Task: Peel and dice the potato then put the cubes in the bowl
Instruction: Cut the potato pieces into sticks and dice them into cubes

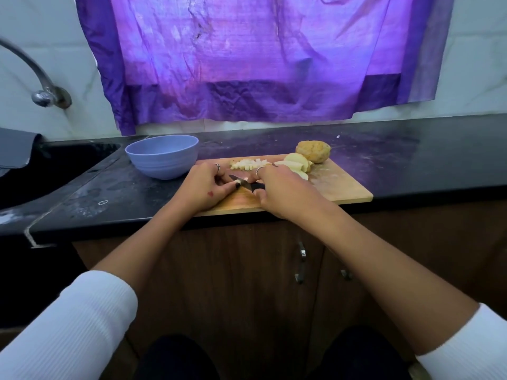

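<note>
A wooden cutting board (343, 187) lies on the black counter. My right hand (285, 190) grips the black handle of a small knife (248, 185), its blade pointing left. My left hand (204, 187) pinches a small pale potato piece (238, 183) under the blade. A heap of potato cubes (248, 163) sits at the board's far edge. Peeled potato slices (296, 161) lie to the right of the cubes, partly behind my right hand. An unpeeled potato (314, 151) rests at the board's far right corner. The blue bowl (162, 156) stands left of the board.
A black sink (49, 171) with a curved metal tap (41, 86) is at the left. A purple cloth (260, 58) hangs on the wall behind. Brown cabinet doors with metal handles (301, 261) are below the counter edge.
</note>
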### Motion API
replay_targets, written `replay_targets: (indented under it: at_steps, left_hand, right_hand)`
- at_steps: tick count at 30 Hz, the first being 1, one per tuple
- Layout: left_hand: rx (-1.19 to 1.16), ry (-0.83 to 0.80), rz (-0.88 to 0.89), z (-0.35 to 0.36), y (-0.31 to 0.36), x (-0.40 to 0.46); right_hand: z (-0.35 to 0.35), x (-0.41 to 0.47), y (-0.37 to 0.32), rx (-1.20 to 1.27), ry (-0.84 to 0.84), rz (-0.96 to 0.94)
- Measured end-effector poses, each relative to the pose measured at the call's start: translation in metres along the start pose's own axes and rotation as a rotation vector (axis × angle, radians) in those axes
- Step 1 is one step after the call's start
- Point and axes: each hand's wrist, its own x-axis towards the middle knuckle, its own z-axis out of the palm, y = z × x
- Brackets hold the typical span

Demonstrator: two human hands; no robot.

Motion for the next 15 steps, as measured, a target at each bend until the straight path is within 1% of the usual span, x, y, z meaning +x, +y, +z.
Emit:
replay_targets:
  at_steps: [3, 5, 9, 15]
  left_hand:
    - [0.007, -0.010, -0.007, -0.002, 0.002, -0.002]
    - [0.000, -0.018, -0.015, -0.003, 0.002, -0.004]
    - [-0.017, -0.015, -0.045, -0.007, 0.000, -0.009]
    - [-0.033, 0.082, -0.035, -0.002, -0.005, -0.012]
  right_hand:
    - [-0.006, -0.007, 0.001, -0.023, 0.001, 0.004]
    - [-0.009, -0.011, 0.001, -0.035, 0.040, 0.007]
    - [-0.008, -0.019, -0.001, 0.071, 0.120, 0.017]
    - [-0.004, -0.020, 0.000, 0.051, 0.077, 0.017]
